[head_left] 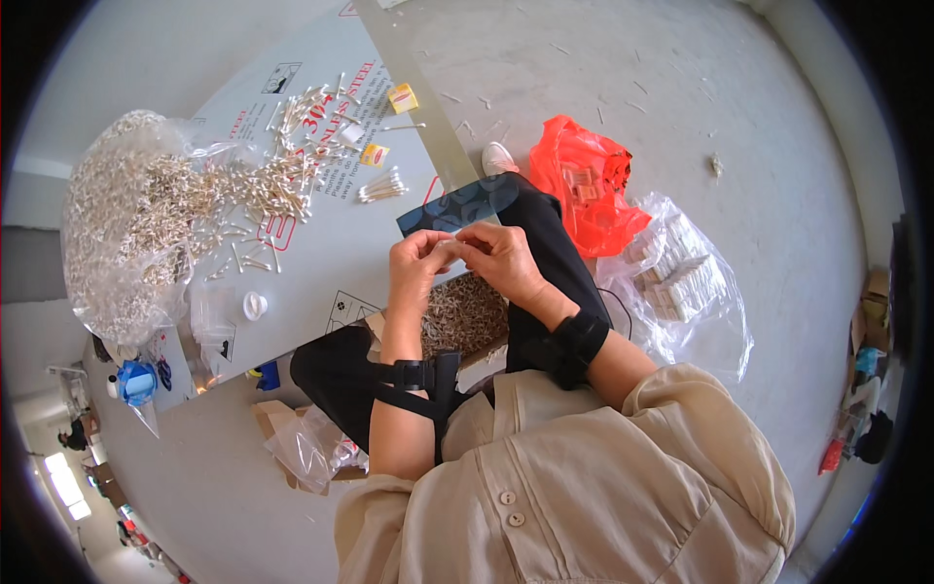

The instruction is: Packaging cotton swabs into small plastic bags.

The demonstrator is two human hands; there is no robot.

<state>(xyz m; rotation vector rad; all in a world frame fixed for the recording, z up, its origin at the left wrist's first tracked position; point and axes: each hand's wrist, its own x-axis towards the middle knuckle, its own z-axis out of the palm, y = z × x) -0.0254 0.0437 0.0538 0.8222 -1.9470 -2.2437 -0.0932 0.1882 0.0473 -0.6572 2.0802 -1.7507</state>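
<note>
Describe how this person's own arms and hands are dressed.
Both the left hand and the right hand are bare, with no gloves. A black strap with a buckle circles the left forearm; another black strap circles the right forearm. Loose beige sleeves cover the upper arms, leaving the forearms uncovered.

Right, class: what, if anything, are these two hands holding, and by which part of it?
It cannot be told: the left hand and right hand come together with fingers pinched, hiding whatever may be between them, so no held part can be named.
</note>
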